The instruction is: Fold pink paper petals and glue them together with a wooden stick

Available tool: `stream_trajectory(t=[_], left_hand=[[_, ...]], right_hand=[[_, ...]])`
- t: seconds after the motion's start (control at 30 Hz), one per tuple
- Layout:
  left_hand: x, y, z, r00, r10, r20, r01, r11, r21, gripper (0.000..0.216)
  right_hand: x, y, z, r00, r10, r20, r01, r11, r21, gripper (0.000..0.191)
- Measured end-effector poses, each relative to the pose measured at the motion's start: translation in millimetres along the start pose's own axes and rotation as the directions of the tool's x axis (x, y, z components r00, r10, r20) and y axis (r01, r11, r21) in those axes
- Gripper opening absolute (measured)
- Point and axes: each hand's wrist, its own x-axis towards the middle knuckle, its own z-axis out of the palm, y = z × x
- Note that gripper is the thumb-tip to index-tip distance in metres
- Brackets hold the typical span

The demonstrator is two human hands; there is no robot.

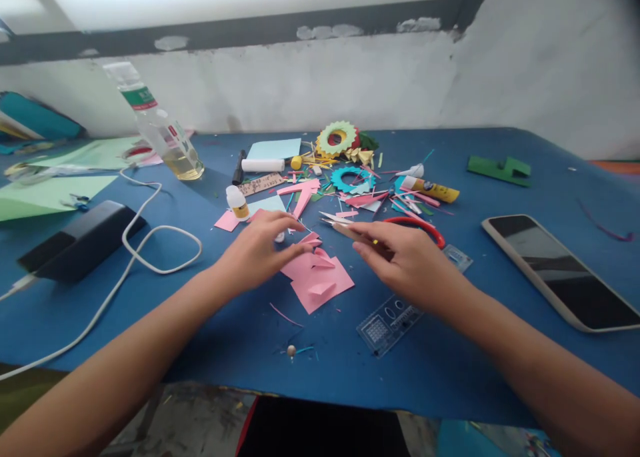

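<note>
My left hand (260,247) rests on the blue table (450,364), fingers curled and pinching a small piece of pink paper (311,239) at its tips. Below it lie larger pink paper pieces (320,278). My right hand (407,260) is closed around a thin wooden stick (347,230) that points left toward the pink piece. Scissors with red handles (417,224) lie just behind my right hand, blades toward the left. A clear plastic stencil ruler (390,320) lies under my right wrist.
Paper scraps, a small glue bottle (237,202), a glue tube (430,189) and paper flowers (337,137) litter the middle. A phone (560,270) lies right, a green block (500,169) far right. A black box (83,240) with white cable and a plastic bottle (160,127) stand left.
</note>
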Motion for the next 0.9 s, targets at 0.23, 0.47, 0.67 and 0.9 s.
stream_trajectory(t=[0.23, 0.47, 0.67, 0.9], left_hand=[[-2, 8, 17, 0.990, 0.099, 0.105, -0.088, 0.991, -0.102, 0.026], [-2, 3, 14, 0.990, 0.095, 0.101, -0.083, 0.989, -0.120, 0.015], [0, 6, 13, 0.993, 0.068, 0.100, -0.055, 0.990, -0.134, 0.015], [-1, 11, 13, 0.994, 0.048, 0.099, -0.037, 0.993, -0.111, 0.016]], right_hand=[[2, 0, -1, 0.996, -0.021, 0.090, 0.022, 1.000, -0.011, 0.030], [2, 3, -2, 0.995, 0.003, 0.099, -0.005, 1.000, 0.013, 0.029], [2, 2, 2, 0.989, 0.087, 0.117, -0.092, 0.995, 0.041, 0.028], [3, 2, 4, 0.987, 0.083, 0.136, -0.089, 0.995, 0.039, 0.029]])
